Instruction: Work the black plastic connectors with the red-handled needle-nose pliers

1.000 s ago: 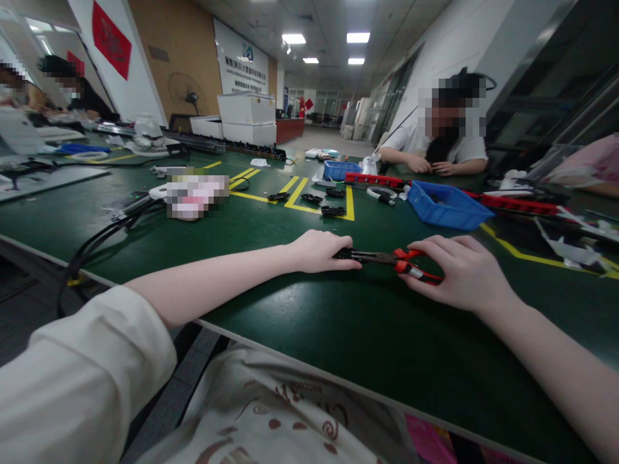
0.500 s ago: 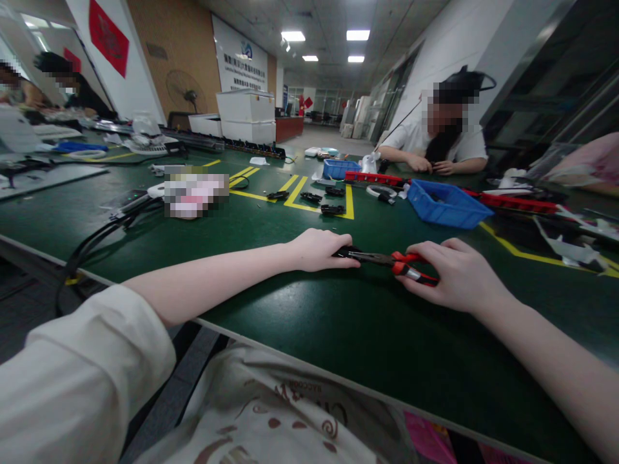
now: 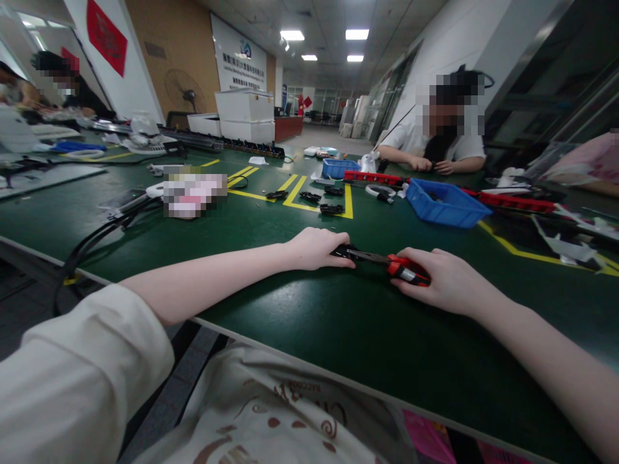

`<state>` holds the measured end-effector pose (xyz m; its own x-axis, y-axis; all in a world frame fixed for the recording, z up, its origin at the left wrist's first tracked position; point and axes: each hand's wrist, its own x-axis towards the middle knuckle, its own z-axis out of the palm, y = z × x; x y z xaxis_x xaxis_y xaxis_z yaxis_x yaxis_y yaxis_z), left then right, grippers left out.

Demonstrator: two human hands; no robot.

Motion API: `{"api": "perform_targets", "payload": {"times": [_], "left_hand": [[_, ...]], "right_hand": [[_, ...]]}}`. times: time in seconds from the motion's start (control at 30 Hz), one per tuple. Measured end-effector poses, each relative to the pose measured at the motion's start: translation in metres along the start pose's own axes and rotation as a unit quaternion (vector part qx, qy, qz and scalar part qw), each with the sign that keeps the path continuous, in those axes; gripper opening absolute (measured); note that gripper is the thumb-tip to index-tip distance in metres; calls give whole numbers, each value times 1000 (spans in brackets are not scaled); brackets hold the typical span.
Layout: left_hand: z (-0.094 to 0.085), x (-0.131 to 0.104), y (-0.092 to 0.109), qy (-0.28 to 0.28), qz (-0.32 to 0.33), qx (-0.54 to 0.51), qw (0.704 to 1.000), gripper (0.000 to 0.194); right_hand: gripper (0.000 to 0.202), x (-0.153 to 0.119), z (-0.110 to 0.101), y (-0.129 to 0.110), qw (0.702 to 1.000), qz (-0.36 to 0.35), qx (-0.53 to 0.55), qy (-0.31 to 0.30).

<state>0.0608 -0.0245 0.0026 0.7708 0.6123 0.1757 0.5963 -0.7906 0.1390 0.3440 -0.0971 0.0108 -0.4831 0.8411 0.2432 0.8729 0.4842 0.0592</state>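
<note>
Pinching blk part (image 3: 343, 251) w/ L hand (image 3: 316, 249) over table (image 3: 290, 316). Gripping pliers (image 3: 409, 274) by handles w/ R hand (image 3: 442, 280), pointed twd L hand.

A: Wall sign (image 3: 242, 55), legible portion?
B: "大数据科技有限公司". Beneath, smaller: "Big Data Technology Co." Opening word and lowest lines too blurred to record.
A: Pale cloth (image 3: 251, 396) at the wearer's lap?
B: "RACCOON", small print. Larger lettering: "C" noted, remainder unclear in folds.
A: Red diamond (image 3: 107, 38), upper left?
B: Marking present, unreadable.
</note>
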Motion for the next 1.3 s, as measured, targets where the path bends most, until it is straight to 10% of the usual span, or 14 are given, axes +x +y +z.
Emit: {"api": "perform_targets", "payload": {"times": [1.3], "left_hand": [[1, 1, -3, 4, 19, -41, 999, 46]], "right_hand": [[39, 0, 2, -5, 999, 20, -44, 2]]}}
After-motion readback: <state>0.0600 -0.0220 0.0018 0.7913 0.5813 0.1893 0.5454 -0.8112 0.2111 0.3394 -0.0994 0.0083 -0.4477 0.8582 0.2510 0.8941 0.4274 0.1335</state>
